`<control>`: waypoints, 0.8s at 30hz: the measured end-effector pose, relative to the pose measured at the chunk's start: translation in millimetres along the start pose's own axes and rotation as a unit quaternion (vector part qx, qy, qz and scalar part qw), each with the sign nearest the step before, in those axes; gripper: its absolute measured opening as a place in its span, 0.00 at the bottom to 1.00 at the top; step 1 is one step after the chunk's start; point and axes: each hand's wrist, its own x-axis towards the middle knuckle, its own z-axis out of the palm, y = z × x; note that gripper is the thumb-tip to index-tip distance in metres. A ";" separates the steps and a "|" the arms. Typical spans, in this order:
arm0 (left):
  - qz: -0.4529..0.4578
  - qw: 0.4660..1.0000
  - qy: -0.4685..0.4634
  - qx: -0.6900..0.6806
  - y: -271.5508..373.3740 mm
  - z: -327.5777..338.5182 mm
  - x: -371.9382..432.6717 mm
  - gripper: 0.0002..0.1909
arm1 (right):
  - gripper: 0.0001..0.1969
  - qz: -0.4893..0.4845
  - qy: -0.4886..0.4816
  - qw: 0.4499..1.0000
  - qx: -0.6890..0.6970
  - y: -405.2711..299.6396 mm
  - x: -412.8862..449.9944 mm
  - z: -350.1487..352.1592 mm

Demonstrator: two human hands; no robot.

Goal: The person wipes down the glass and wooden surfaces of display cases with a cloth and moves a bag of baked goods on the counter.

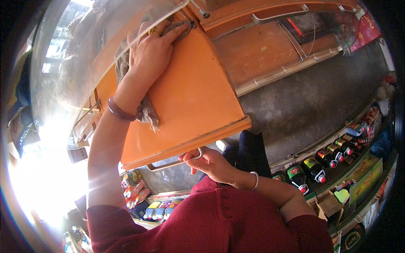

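An orange cabinet door panel (196,88) fills the middle of the view. High on it, my left hand (150,52) lies flat with a grey cloth (147,112) under the palm and fingers, and the cloth's loose end hangs below my wrist. A clear plastic sheet partly covers the fingertips. At the panel's near edge, my right hand (208,163) has its fingers hooked around a bent metal handle (171,165).
The clear plastic sheet (104,41) curves across the upper left. More orange drawers with metal handles (280,14) stand at the upper right. Large dark bottles (313,166) line a low shelf at right, beside a green carton (367,178). Grey floor (303,98) lies between.
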 end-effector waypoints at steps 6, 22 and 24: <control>-0.011 0.997 -0.046 0.061 15.3 -1.1 -4.2 0.23 | 0.08 0.012 0.004 1.000 -0.008 -1.2 -0.4 -0.1; -0.061 0.994 -0.037 0.077 3.0 8.6 6.4 0.23 | 0.08 0.013 0.002 1.000 -0.017 -3.0 -0.9 1.4; -0.064 0.996 -0.039 0.057 -0.2 9.5 9.4 0.23 | 0.08 0.011 0.001 1.000 -0.016 -3.1 -0.7 1.7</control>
